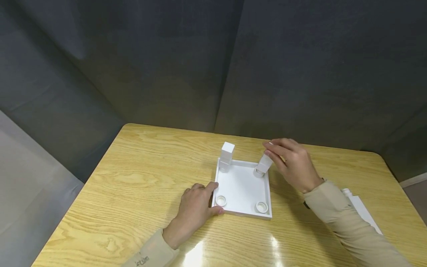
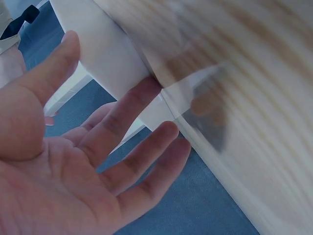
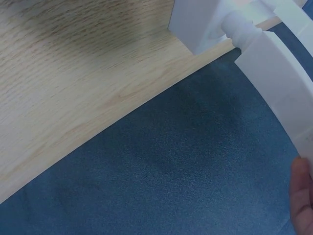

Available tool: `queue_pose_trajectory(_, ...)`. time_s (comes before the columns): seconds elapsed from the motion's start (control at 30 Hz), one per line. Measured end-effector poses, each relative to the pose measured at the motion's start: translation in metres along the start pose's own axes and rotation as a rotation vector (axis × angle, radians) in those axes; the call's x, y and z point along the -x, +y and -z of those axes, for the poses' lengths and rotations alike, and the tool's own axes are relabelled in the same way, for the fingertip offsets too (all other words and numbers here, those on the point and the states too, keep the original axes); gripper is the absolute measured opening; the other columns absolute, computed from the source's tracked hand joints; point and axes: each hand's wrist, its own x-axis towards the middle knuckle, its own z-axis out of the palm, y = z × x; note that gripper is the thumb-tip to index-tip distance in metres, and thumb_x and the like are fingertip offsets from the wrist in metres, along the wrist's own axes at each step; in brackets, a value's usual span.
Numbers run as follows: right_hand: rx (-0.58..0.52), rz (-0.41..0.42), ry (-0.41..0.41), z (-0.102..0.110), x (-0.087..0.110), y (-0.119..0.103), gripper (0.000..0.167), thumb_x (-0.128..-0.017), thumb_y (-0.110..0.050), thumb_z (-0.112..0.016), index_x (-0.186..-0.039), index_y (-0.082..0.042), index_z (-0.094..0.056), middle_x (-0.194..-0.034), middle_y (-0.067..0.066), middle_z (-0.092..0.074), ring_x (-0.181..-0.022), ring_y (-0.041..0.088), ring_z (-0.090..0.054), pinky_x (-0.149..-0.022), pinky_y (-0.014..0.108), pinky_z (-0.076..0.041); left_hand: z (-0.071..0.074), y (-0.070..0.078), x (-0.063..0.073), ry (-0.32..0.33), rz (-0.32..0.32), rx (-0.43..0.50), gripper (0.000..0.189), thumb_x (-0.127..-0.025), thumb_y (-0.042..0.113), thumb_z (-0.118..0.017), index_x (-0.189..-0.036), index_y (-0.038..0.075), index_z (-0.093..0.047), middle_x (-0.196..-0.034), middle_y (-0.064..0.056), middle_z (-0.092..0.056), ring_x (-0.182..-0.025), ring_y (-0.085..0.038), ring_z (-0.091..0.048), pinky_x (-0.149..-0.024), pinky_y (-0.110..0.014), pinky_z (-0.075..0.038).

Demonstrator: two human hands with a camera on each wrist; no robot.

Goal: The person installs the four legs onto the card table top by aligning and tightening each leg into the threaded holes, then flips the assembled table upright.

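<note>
A white square tray-like panel lies on the table with a raised rim and a round socket in each corner. A white squared leg stands upright at its back left corner. My right hand pinches the upper end of another white leg, which leans at the back right socket; its ridged round end shows by the panel's corner in the right wrist view. My left hand holds the panel's front left corner, thumb at the front rim and fingers along the left side.
Both front corners show bare round sockets, the left one and the right one. Another white leg with a round end lies on the wooden table, partly behind my right sleeve. Dark curtain hangs behind the table.
</note>
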Motion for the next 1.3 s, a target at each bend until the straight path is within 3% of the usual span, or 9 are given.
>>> queue_pose_trajectory(0.27,-0.01,0.004,0.005,-0.001,-0.001,0.004,0.033,-0.082,0.013,-0.088,-0.113,0.008,-0.081,-0.101,0.024,-0.076,-0.085,0.036,-0.071,-0.063,0.043,-0.057,0.0,0.001,-0.002,-0.015,0.027,-0.003,0.078,-0.074,0.035,-0.098,-0.137,0.0,-0.069,-0.114,-0.021,-0.078,-0.108,-0.041,-0.073,-0.089,-0.056,-0.06)
queue_pose_trajectory(0.73,-0.011,0.006,0.0,-0.009,0.006,0.007,0.033,-0.081,0.011,-0.09,-0.113,0.006,-0.082,-0.102,0.024,-0.076,-0.086,0.04,-0.073,-0.068,0.05,-0.061,0.0,0.001,-0.001,0.002,0.001,-0.011,0.078,-0.074,0.036,-0.098,-0.136,-0.001,-0.07,-0.115,-0.021,-0.078,-0.108,-0.042,-0.074,-0.088,-0.057,-0.061)
queue_pose_trajectory(0.9,-0.006,-0.005,-0.017,-0.008,0.008,0.006,0.035,-0.081,0.008,-0.091,-0.115,0.006,-0.082,-0.101,0.022,-0.075,-0.085,0.036,-0.072,-0.065,0.046,-0.059,0.0,0.001,-0.001,0.001,0.009,-0.009,0.078,-0.073,0.035,-0.099,-0.136,0.0,-0.07,-0.115,-0.021,-0.078,-0.108,-0.041,-0.074,-0.088,-0.057,-0.061)
queue_pose_trajectory(1.1,-0.026,-0.046,-0.076,0.0,0.011,0.004,0.035,-0.088,0.005,-0.084,-0.123,0.005,-0.079,-0.107,0.019,-0.075,-0.088,0.031,-0.073,-0.066,0.045,-0.059,0.001,0.002,-0.001,0.001,0.014,0.004,0.078,-0.073,0.035,-0.099,-0.137,-0.001,-0.07,-0.115,-0.021,-0.079,-0.108,-0.041,-0.073,-0.088,-0.057,-0.06)
queue_pose_trajectory(1.3,-0.01,-0.099,-0.207,0.014,0.009,-0.001,0.043,-0.089,0.005,-0.071,-0.133,0.005,-0.075,-0.117,0.018,-0.073,-0.095,0.034,-0.07,-0.07,0.047,-0.057,0.001,0.001,0.0,0.013,-0.015,-0.006,0.078,-0.073,0.035,-0.098,-0.135,-0.002,-0.07,-0.113,-0.022,-0.079,-0.106,-0.042,-0.074,-0.087,-0.057,-0.062)
